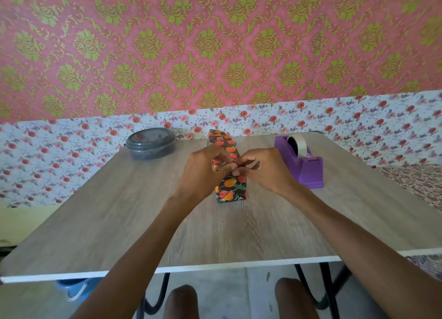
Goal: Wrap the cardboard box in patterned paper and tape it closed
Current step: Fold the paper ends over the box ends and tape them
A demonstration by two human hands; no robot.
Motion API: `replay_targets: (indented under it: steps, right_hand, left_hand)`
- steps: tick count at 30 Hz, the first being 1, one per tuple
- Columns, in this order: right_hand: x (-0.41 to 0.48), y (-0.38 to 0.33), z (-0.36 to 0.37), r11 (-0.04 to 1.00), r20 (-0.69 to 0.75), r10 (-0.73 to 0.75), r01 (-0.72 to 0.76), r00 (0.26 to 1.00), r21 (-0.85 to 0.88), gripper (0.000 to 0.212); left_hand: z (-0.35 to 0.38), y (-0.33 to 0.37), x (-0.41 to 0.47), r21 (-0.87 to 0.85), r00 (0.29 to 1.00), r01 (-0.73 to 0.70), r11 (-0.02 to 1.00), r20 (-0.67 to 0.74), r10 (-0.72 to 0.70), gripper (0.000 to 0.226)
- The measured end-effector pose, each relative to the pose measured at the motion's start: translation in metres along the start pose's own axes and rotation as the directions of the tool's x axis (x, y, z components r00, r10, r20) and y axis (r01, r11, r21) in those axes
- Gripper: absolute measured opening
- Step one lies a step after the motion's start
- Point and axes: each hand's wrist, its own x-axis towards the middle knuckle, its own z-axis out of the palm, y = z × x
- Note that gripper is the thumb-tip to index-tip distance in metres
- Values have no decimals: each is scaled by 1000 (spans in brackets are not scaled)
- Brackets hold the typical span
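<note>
The middle of the wrapped box's (230, 189) top is covered by the left hand (203, 172) and the right hand (265, 169), and whether tape lies beneath their fingertips cannot be told. Left of the box, the grey container's (150, 143) contents are blurred behind its lid.

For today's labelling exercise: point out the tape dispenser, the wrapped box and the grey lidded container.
tape dispenser (308, 172): head view, purple base.
wrapped box (230, 192): head view, near end face.
grey lidded container (150, 138): head view, lid top.
</note>
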Motion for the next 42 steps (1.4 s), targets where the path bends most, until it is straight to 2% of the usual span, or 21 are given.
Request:
replay_targets:
  steps: [3,9,13,16,20,25,29,34,42]
  right_hand:
    - [0,0,-2,1000,15,19,-19,1000,-1,22]
    - [1,-1,-4,998,22,60,-60,998,-8,16]
    - [3,-2,-5,997,31,79,-79,996,-1,12]
    - [4,0,-4,994,39,106,-106,994,21,7]
    - [7,0,0,997,56,83,-82,995,-15,8]
    - [5,-2,-3,988,98,143,-149,985,52,22]
    - [6,0,-3,986,83,157,-160,984,38,12]
    - [7,-5,0,986,36,164,-164,986,-16,11]
    - [1,-5,-4,974,81,215,-219,973,53,28]
  left_hand:
    - [1,2,1,-11,999,20,1000,43,-20,10]
    - [5,6,6,-44,997,62,997,41,-61,7]
    - [7,4,8,-138,995,102,985,15,-100,14]
    - [2,-4,8,-143,991,126,982,67,-117,27]
    - [2,-9,9,-30,993,85,996,86,-82,13]
    - [0,-14,9,-133,988,138,981,88,-127,9]
    - [-2,-11,9,-132,990,138,982,30,-135,7]
    - [-2,-3,-5,2,999,23,1000,-25,-22,13]
    - [3,4,-5,258,997,-8,966,-68,27,17]
